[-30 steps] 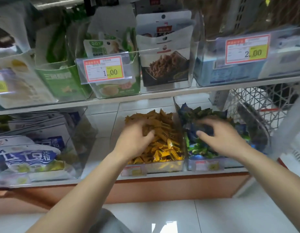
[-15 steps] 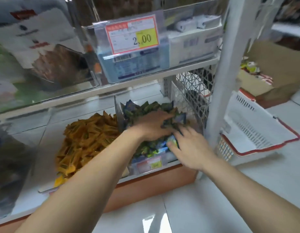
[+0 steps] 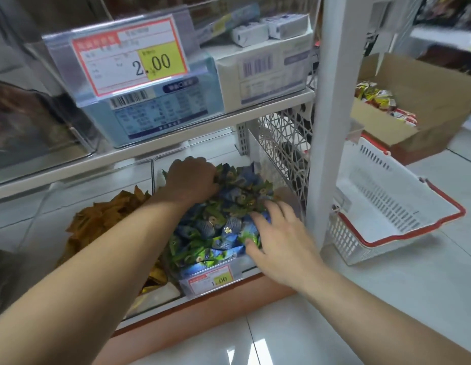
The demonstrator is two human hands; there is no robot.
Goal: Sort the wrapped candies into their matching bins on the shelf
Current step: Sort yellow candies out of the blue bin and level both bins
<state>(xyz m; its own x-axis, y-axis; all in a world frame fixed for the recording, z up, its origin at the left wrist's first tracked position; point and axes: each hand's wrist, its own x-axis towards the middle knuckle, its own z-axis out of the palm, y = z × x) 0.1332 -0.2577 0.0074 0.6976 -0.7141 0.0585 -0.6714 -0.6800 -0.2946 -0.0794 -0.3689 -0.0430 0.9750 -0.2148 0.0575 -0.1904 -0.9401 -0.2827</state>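
Since one second before, your left hand [image 3: 192,177] had left the yellow candies [image 3: 107,214] and crossed into the neighbouring clear bin [image 3: 235,271]. In the last half second it went deeper, to the far end of the heap. Your right hand [image 3: 279,238] kept its place at the near right corner of the same bin, and your view came closer and turned a little to the right.

The blue-and-green candies [image 3: 218,219] lay heaped in that bin, between your two hands and partly under both. The fingers of your left hand were curled down into the wrappers, so I could not tell if they held a candy or only pushed. Your right hand was released, with its fingers spread and lying on the wrappers at the front.

The heap seemed to stand higher than the walls of the bin. If you raked it hard, I think some pieces could slide over the low front wall just below your right hand. They could also go over the divider on the left of your left forearm, into the yellow candies, and this would undo the sorting. The white basket [image 3: 387,214] stood well apart, to the right of your right hand, beyond the white post [image 3: 331,127].
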